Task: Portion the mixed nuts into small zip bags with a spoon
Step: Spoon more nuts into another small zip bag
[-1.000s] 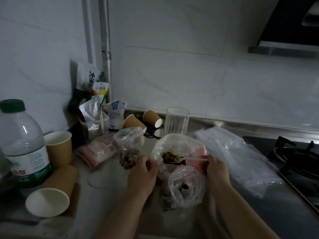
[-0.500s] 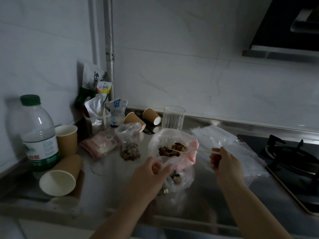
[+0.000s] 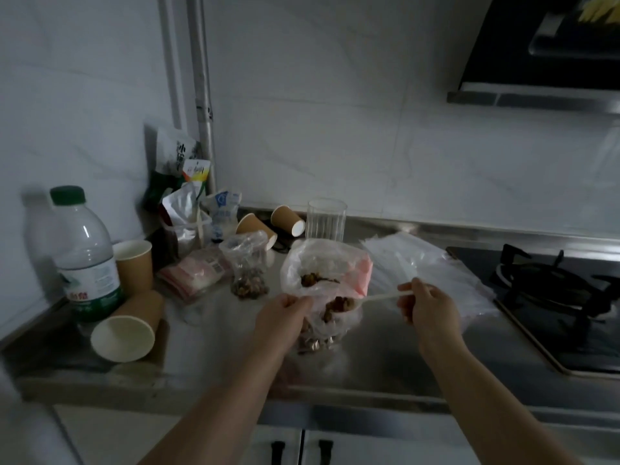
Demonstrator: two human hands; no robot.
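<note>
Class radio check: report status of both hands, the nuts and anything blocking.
Left hand pinches small bag open. Right hand holds spoon, nuts loaded at bag mouth. Nothing blocking.

Both bare forearms reach forward from the lower edge of the view, converging toward the middle of the counter. The left hand (image 3: 281,313) is knuckles-up, its fingers and thumb pinched together on thin clear plastic at the fingertips. The right hand (image 3: 427,305) sits a little higher and just to the right, fingers curled, pinching a slim white handle between thumb and forefinger, wrist bent slightly inward.
</note>
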